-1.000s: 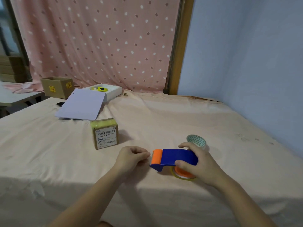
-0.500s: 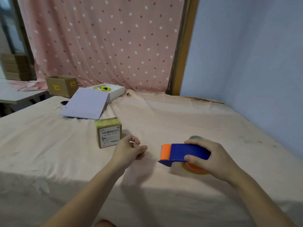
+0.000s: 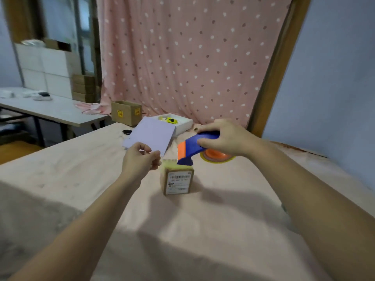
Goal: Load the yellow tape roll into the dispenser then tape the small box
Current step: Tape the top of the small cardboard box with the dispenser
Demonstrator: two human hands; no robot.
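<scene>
The small cardboard box (image 3: 178, 182) stands on the pink-covered table (image 3: 203, 230), its white barcode label facing me and yellowish tape on its top. My right hand (image 3: 225, 138) grips the blue tape dispenser (image 3: 192, 149), lifted off the table, with its orange front tilted down just above the box's top right edge. The yellow tape roll (image 3: 218, 157) sits on the dispenser's orange hub under my palm. My left hand (image 3: 142, 159) hovers at the box's top left corner, thumb and fingers pinched together; whether a tape end is between them is not visible.
A lilac sheet (image 3: 150, 137) leans on a white tray (image 3: 180, 123) holding a yellow item at the table's far side. A brown carton (image 3: 126, 112) and a grey side table (image 3: 50, 110) stand at the back left. A dotted pink curtain hangs behind.
My right hand lifted the dispenser off the table and carried it left to the box top. My left hand rose to the box's left corner. The view shifted closer to the box.
</scene>
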